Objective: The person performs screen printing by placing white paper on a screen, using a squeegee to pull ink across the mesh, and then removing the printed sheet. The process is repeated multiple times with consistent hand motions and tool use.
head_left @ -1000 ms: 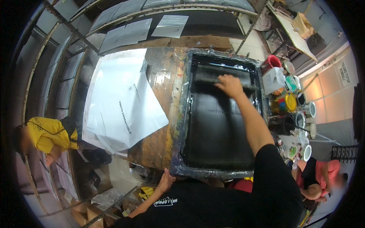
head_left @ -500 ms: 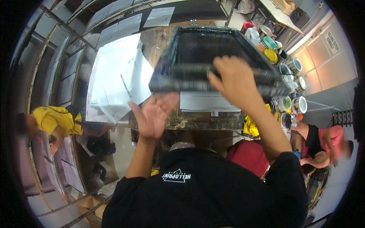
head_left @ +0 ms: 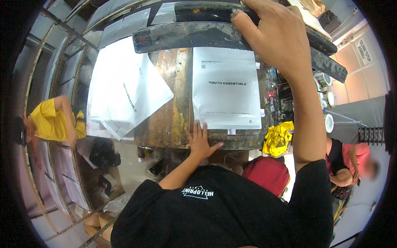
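My right hand (head_left: 278, 35) grips the near edge of a dark, ink-stained screen frame (head_left: 190, 36) and holds it raised above the worn wooden table (head_left: 165, 120). Under the raised frame lies a white plastic mailer bag (head_left: 226, 89) with black print, flat on the table. My left hand (head_left: 200, 140) rests open, fingers spread, on the table's near edge, its fingertips touching the bag's lower left corner. A loose stack of more white bags (head_left: 124, 87) lies to the left.
A yellow cloth (head_left: 278, 138) hangs at the table's right corner above a red stool (head_left: 266, 173). Paint tins (head_left: 328, 99) stand to the right. A person in yellow (head_left: 51, 120) bends at the left; another in a pink top (head_left: 351, 161) sits at the right.
The screen frame lay flat with my right hand sweeping across it; now it is lifted up by its near edge, uncovering the printed bag. My left hand has come down onto the table edge.
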The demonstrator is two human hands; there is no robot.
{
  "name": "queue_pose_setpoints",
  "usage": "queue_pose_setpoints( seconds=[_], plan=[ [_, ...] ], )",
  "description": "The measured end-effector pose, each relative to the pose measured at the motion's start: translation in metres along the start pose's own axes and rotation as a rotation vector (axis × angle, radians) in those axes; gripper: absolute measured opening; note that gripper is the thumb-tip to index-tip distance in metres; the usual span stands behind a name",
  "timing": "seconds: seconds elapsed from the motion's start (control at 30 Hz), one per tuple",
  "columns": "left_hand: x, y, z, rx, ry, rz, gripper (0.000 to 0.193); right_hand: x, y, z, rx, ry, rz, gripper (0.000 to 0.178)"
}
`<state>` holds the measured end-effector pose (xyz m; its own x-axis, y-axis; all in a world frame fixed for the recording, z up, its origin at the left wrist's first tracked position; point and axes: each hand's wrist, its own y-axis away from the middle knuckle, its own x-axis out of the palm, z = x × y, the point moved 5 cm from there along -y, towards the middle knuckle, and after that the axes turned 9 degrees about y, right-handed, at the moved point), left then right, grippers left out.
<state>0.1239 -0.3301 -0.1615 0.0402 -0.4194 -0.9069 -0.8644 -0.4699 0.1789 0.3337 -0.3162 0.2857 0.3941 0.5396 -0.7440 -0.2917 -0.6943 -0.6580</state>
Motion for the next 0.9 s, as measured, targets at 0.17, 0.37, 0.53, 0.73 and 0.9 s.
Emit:
queue_pose_setpoints(
  seconds=[0.17,0.37,0.53,0.73,0.9],
  plan=[
    [-0.053,-0.019,-0.029,0.087,0.148,-0.141,0.111,-0.004,-0.009,-0.007,0.055,-0.023,0.014,0.046],
    [-0.175,-0.085,-0.049,0.244,0.538,-0.510,0.065,0.014,-0.021,-0.025,-0.025,-0.077,-0.032,0.044],
    [-0.161,-0.058,0.028,0.016,0.847,-0.633,0.057,0.029,-0.004,-0.018,-0.030,-0.014,0.067,0.044],
    [-0.225,-0.025,0.229,-0.391,0.861,-0.374,0.084,0.022,-0.009,-0.022,0.009,-0.017,0.069,0.045],
    [-0.305,0.003,0.370,-0.455,0.641,-0.468,0.078,0.017,-0.012,-0.022,0.025,-0.049,0.056,0.044]
  ],
)
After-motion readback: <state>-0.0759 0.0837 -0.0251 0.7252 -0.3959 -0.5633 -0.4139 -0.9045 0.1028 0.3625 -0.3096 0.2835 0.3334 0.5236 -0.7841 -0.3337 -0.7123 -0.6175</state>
